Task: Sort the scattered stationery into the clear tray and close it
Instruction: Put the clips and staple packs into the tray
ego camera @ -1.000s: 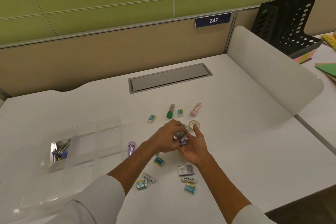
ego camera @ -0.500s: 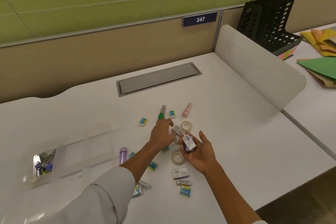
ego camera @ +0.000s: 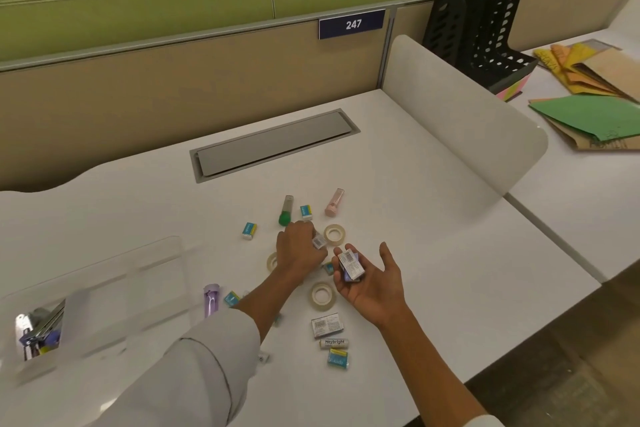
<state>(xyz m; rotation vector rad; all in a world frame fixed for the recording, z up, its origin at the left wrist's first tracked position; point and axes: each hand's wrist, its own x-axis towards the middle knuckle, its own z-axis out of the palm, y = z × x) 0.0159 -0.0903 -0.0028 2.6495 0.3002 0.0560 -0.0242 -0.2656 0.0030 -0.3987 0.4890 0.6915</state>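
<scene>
The scattered stationery lies mid-frame on the counter (ego camera: 433, 218), where the left hand (ego camera: 299, 250) closes on a small box (ego camera: 318, 242) while the right hand (ego camera: 372, 282), palm up and open, cradles a loose stack of boxes (ego camera: 350, 266). Adding another could topple that unclamped stack. The clear tray (ego camera: 114, 274), lower left, is well apart, so a long carry risks spills.

Clear tray (ego camera: 114, 274): lid open, at left of desk, metal clips in one end compartment
Tape rolls (ego camera: 322, 295): three, flat, mid-desk
Small erasers (ego camera: 249, 230): scattered
Capped tubes (ego camera: 286, 210): green, pink, purple, lying down
Small boxes (ego camera: 350, 265): stacked in upturned palm
</scene>
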